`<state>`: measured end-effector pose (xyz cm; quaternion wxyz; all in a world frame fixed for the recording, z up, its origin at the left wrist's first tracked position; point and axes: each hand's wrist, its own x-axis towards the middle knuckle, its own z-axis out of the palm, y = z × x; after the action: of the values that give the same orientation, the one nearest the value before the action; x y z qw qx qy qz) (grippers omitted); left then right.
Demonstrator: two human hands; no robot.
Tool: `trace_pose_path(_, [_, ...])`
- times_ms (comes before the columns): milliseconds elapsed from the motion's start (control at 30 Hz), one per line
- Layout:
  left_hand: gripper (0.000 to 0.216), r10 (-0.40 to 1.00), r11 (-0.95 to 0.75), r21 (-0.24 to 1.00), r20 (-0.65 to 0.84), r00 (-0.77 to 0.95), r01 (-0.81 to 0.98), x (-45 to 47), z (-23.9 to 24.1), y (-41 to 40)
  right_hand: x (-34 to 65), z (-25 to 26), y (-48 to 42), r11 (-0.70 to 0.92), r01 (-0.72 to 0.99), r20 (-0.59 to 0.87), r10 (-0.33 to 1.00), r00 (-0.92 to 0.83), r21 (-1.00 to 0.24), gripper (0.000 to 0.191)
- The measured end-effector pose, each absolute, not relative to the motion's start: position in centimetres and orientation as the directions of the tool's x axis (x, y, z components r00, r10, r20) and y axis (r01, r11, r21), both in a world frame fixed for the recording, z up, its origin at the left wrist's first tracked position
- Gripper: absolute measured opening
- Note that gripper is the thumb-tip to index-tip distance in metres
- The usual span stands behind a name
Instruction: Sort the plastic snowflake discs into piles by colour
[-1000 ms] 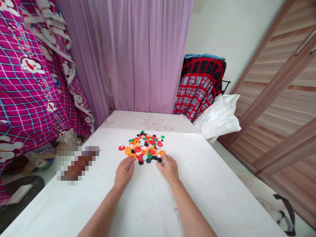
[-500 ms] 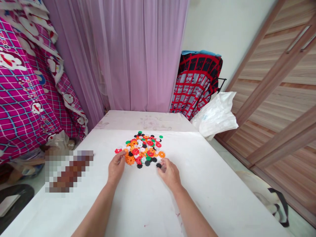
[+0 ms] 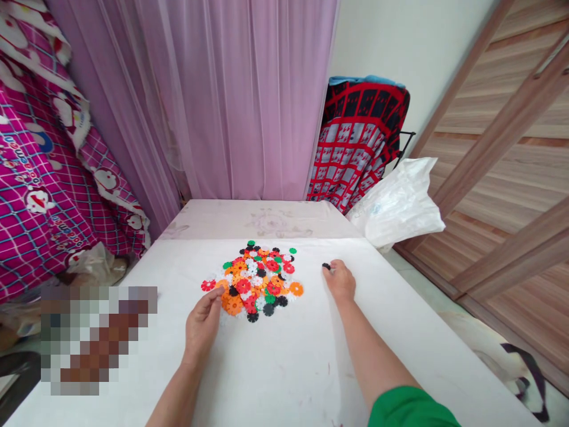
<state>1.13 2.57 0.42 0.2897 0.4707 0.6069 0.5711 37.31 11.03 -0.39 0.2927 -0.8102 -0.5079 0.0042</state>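
A heap of notched plastic snowflake discs in orange, red, white, green and black lies on the white table. Well to the right of the heap, my right hand is closed in a pinch on a black snowflake disc. At the heap's left edge is my left hand, its fingers drawn together and the tips beside an orange disc. Whether those fingertips grip anything is hidden. A red disc lies just beyond them.
A white plastic bag stands by the table's far right edge. Behind the table hang purple curtains. A wooden wardrobe is on the right, patterned pink cloth on the left. A blurred-out patch covers part of the left side.
My right hand has moved away from the heap to the right and farther out, carrying the black snowflake disc. My left hand stays by the heap's left edge. The view has shifted slightly.
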Motion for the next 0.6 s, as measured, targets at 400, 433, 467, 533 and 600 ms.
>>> trace_pose_path(400, [0.032, 0.900, -0.053, 0.967, 0.155, -0.407, 0.250, 1.0, 0.1, 2.7, 39.1, -0.6, 14.6, -0.170, 0.548, 0.245, 0.759, 0.603, -0.819, 0.021])
trace_pose_path(433, [0.032, 0.902, -0.053, 0.966, 0.155, -0.403, 0.252, 1.0, 0.1, 2.7, 39.3, -0.7, 14.6, -0.122, 0.469, 0.235, 0.740, 0.630, -0.875, 0.022])
trace_pose_path(467, [0.032, 0.903, -0.055, 0.966, 0.156, -0.399, 0.253, 1.0, 0.1, 2.8, 39.6, -0.8, 14.5, -0.079, 0.400, 0.226, 0.720, 0.656, -0.913, 0.024])
trace_pose_path(533, [0.032, 0.902, -0.062, 0.965, 0.164, -0.399, 0.256, 1.0, 0.0, 2.8, 40.3, -1.0, 13.9, -0.022, 0.313, 0.216, 0.677, 0.704, -0.950, 0.027])
trace_pose_path(600, [0.032, 0.899, -0.069, 0.963, 0.173, -0.402, 0.260, 1.0, -0.1, 2.9, 41.2, -1.0, 13.2, 0.023, 0.245, 0.203, 0.636, 0.745, -0.969, 0.033])
